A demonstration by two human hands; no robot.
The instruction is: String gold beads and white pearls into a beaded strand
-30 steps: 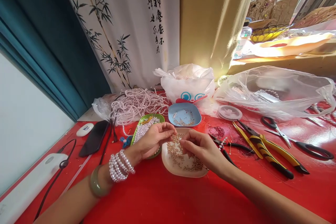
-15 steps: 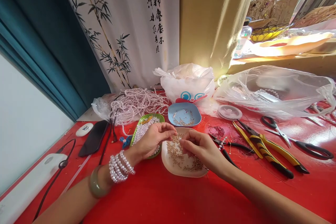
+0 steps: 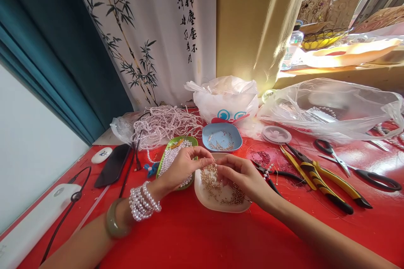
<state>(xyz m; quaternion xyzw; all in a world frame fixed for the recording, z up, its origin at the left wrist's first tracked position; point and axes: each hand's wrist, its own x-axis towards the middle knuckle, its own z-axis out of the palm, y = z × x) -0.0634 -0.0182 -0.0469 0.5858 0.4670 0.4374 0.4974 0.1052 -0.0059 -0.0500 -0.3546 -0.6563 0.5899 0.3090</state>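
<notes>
My left hand [image 3: 186,166], with pearl strands [image 3: 143,202] and a bangle [image 3: 115,220] on its wrist, is pinched closed over the cream tray's upper left part. Meeting it from the right, my right hand [image 3: 241,174] has its fingertips pressed together. What either pinch holds is too small to make out. Gold beads [image 3: 211,187] lie in the cream tray [image 3: 221,209] under the fingertips. A green tray [image 3: 192,138] of white pearls [image 3: 172,159] is partly behind my left hand. Just beyond is a blue tray [image 3: 221,127] with small gold pieces [image 3: 221,145].
Pliers [image 3: 325,180], scissors [image 3: 356,168] and a spool [image 3: 276,134] lie to the right. Plastic bags [image 3: 225,98] and pearl strings [image 3: 167,124] stand behind the trays. A phone [image 3: 112,166], a cable and a white power strip [image 3: 38,227] are on the left.
My right hand has moved slightly left and up, so its fingertips now meet those of my left hand. The left wrist has shifted a little left.
</notes>
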